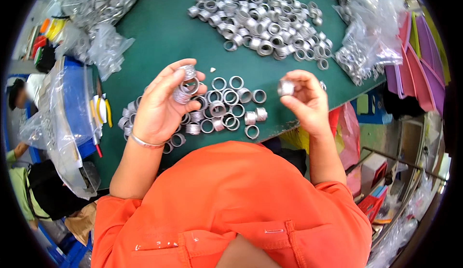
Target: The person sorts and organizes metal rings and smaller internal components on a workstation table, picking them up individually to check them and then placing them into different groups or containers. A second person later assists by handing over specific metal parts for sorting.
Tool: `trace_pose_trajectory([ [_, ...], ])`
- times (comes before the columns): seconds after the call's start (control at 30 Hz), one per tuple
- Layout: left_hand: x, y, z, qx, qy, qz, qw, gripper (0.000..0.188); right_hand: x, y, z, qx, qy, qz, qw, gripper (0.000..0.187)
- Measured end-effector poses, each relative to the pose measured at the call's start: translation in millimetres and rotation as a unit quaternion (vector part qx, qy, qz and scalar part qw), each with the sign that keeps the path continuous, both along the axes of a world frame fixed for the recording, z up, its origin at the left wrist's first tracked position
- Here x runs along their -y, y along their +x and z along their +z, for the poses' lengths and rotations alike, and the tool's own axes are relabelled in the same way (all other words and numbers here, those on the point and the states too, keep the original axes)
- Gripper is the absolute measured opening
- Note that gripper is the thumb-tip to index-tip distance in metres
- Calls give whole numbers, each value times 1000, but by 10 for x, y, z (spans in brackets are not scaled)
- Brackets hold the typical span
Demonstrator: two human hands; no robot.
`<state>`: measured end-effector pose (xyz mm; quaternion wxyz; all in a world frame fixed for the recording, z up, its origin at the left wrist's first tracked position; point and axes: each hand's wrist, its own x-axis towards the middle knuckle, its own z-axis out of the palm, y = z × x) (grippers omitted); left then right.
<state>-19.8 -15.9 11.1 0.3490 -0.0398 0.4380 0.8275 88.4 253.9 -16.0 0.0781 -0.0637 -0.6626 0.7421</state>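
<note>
the view is bright, warping toward black corners.

- We have a far pile of rings (264,24) on the far side of the table (159,36).
- Our near pile of rings (230,96) is on the table's near side.
- Our left hand (161,92) is over the left part of that pile, with held rings (182,96) in it.
- Our right hand (308,101) is to its right, with one ring (286,88) in it.
- We see a left bag (103,0) far left and a right bag (369,31) far right.
</note>
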Motion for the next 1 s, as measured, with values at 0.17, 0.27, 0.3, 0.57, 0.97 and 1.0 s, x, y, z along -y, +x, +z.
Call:
trace_pose_trajectory([
  [0.17, -71, -42, -29, -11, 23, -35, 999, 31, -936, 762, 34, 92, 154, -210, 961, 32],
  [0.27, -156, -62, -43, -15, 31, -46, 998, 29, -1124, 1069, 71, 99, 115, -245, 958, 41],
  [0.3, -189, -53, -39, -17, 25, -51, 998, 28, -1001, 1021, 102, 66, 105, -238, 963, 43],
  [0.57, -162, 32, 13, -38, -16, -51, 998, 28, -350, 343, 22, -33, -54, -42, 997, 62],
  [0.97, -126, 23, -23, -36, -16, -52, 998, 28, -285, 321, 26, -17, -71, -34, 997, 68],
  [1.0, -136, 22, -23, -34, -16, -55, 998, 28, -284, 331, 20, -20, -65, -36, 997, 67],
])
